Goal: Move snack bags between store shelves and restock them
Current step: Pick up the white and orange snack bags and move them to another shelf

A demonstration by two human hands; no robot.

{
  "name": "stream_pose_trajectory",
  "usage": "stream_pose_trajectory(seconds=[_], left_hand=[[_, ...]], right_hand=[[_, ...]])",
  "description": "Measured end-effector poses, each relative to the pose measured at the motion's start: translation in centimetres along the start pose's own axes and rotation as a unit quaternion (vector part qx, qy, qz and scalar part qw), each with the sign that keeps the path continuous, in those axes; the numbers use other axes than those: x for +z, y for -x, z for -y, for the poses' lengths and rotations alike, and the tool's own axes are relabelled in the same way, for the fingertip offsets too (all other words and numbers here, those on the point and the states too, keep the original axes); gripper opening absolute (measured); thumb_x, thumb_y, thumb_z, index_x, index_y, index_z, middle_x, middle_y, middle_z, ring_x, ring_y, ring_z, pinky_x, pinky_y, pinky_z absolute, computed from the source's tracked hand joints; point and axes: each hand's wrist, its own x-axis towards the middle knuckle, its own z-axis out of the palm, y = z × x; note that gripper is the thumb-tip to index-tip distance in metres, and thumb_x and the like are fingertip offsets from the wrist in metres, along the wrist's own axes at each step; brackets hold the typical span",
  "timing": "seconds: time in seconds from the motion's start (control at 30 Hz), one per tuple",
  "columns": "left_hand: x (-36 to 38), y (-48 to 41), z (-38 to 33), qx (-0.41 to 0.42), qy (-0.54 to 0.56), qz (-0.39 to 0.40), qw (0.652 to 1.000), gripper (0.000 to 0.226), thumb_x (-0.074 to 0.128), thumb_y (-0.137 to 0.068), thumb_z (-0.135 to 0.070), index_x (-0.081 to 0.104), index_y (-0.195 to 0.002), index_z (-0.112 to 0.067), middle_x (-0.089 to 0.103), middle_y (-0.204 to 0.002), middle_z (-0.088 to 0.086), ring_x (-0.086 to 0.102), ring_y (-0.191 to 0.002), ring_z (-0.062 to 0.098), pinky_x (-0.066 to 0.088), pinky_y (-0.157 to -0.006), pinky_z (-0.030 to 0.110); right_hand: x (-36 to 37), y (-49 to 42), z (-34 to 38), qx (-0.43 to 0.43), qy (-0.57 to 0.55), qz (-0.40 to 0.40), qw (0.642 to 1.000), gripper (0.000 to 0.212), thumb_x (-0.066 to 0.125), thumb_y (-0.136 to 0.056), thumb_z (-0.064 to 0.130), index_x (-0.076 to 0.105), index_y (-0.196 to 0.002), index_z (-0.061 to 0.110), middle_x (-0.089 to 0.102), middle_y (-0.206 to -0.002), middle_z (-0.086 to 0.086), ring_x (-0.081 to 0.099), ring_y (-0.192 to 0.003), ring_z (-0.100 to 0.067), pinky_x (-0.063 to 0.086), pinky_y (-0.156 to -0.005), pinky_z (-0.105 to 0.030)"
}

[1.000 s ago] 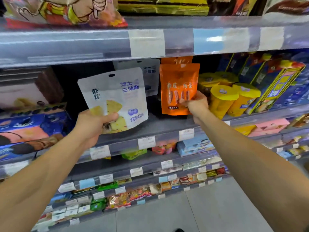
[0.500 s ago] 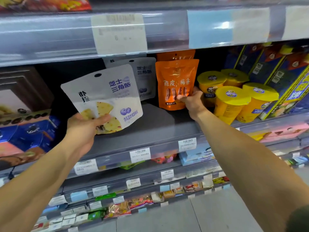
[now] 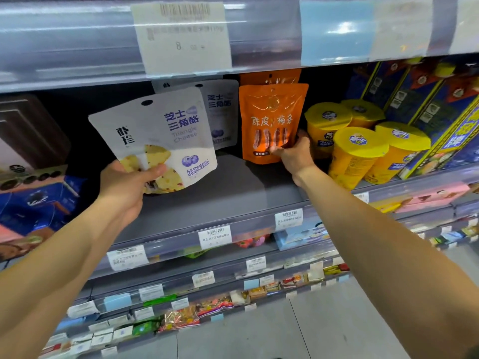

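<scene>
Left hand [image 3: 124, 187] grips white cheese bag [image 3: 158, 136]; right hand [image 3: 295, 154] grips orange bag [image 3: 272, 117].

orange bag [image 3: 272, 123]: now upright, deeper on shelf | white bag [image 3: 155, 136]: raised slightly

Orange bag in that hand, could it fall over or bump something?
Maybe. The right hand pinches only the orange bag at its bottom corner, so it might tip. The yellow cups stand close beside that hand and could get knocked. The left hand holds the white cheese bag tilted, so it might slip.
</scene>
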Motion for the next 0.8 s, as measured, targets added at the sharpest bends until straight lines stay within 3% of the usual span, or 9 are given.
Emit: stream_pose_trajectory(seconds=[0.13,0.2,0.3,0.4,0.5,0.63,0.8], left_hand=[[0.7,-1.4,0.3,-0.001,-0.005,0.003,1.000,0.036,0.076,-0.072,0.010,0.069,-0.096,-0.015,0.077,-0.086,-0.009,0.073,-0.082,0.005,0.056,-0.067,0.018],[1.3,-2.1,0.5,0.001,-0.005,0.000,1.000,0.042,0.077,-0.070,0.010,0.068,-0.106,-0.009,0.076,-0.092,-0.005,0.073,-0.082,0.007,0.055,-0.065,0.018],[2.2,-3.1,0.9,-0.005,-0.007,0.011,1.000,0.040,0.078,-0.069,0.011,0.068,-0.101,-0.012,0.074,-0.096,0.000,0.072,-0.090,0.018,0.058,-0.080,0.035],[3.2,-4.0,1.3,0.001,-0.020,0.015,1.000,0.040,0.080,-0.067,0.011,0.069,-0.089,-0.020,0.076,-0.087,-0.005,0.072,-0.089,0.018,0.057,-0.088,0.042],[4.0,-5.1,1.8,-0.014,-0.040,0.009,0.999,0.042,0.083,-0.065,0.009,0.068,-0.098,-0.014,0.075,-0.098,0.003,0.072,-0.095,0.022,0.057,-0.090,0.043],[4.7,-5.7,2.4,-0.024,-0.068,0.020,0.997,0.048,0.084,-0.065,0.007,0.067,-0.107,-0.011,0.074,-0.103,0.003,0.071,-0.099,0.019,0.057,-0.083,0.028],[5.6,-5.8,2.7,-0.022,-0.081,0.043,0.996,0.049,0.083,-0.065,0.008,0.068,-0.106,-0.014,0.074,-0.104,0.002,0.071,-0.098,0.016,0.056,-0.085,0.030]], right_hand=[[0.0,2.5,-0.4,-0.010,0.148,-0.019,0.989,0.070,0.080,-0.079,0.020,0.042,-0.137,0.011,0.056,-0.138,-0.011,0.052,-0.127,-0.032,0.043,-0.101,-0.040],[-0.4,3.7,-0.6,-0.004,0.220,-0.037,0.975,0.071,0.079,-0.077,0.023,0.044,-0.136,0.007,0.053,-0.137,-0.016,0.048,-0.129,-0.036,0.041,-0.105,-0.040],[-1.2,6.2,-1.1,-0.034,0.291,0.006,0.956,0.066,0.072,-0.083,0.029,0.044,-0.138,0.009,0.049,-0.135,-0.018,0.043,-0.128,-0.038,0.039,-0.105,-0.042],[-1.5,8.4,-2.0,-0.148,0.404,0.064,0.901,0.047,0.062,-0.090,0.037,0.056,-0.130,0.013,0.056,-0.128,-0.015,0.049,-0.119,-0.036,0.042,-0.099,-0.044],[-1.8,9.4,-3.0,-0.234,0.501,0.093,0.828,0.048,0.051,-0.093,0.047,0.057,-0.131,0.019,0.056,-0.134,-0.007,0.047,-0.121,-0.031,0.037,-0.103,-0.042],[-1.9,9.5,-3.2,-0.254,0.518,0.095,0.811,0.056,0.039,-0.089,0.055,0.057,-0.130,0.022,0.055,-0.135,-0.004,0.047,-0.123,-0.028,0.038,-0.102,-0.042],[-1.9,9.5,-3.2,-0.260,0.527,0.093,0.804,0.058,0.037,-0.087,0.057,0.057,-0.129,0.022,0.055,-0.134,-0.004,0.048,-0.122,-0.027,0.039,-0.101,-0.042]])
